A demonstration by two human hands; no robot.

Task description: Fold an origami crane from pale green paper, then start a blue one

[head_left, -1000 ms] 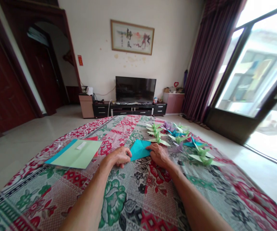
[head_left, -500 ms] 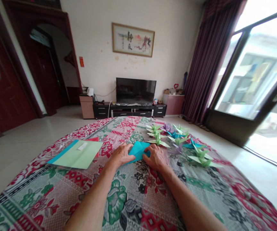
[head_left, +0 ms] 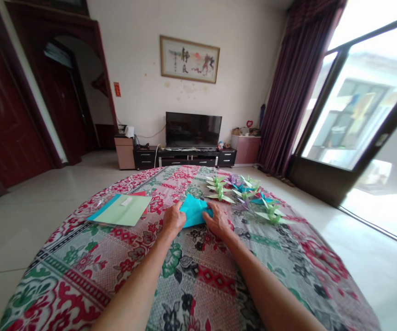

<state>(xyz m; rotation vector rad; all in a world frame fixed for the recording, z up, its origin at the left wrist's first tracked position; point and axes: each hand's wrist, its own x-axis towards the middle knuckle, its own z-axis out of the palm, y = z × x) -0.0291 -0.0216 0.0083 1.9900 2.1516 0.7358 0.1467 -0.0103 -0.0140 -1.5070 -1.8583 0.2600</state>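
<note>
A folded teal paper sheet [head_left: 193,212] lies on the round table's floral cloth [head_left: 198,276]. My left hand [head_left: 172,220] grips its left edge with fingers curled over the paper. My right hand [head_left: 217,221] presses on its right edge, fingers bent onto it. Both forearms reach in from the bottom of the view. Just beyond my right hand stand several folded paper cranes [head_left: 243,195] in green, teal and purple.
A stack of flat paper sheets [head_left: 122,210], light green on top with teal and red under it, lies to the left of my hands. Beyond the table are a tiled floor, a TV [head_left: 193,130] on a low cabinet, and a glass door [head_left: 364,124] at right.
My hands have come closer together on the teal paper, which is now more folded up. The camera has pulled back, showing more of the table.
</note>
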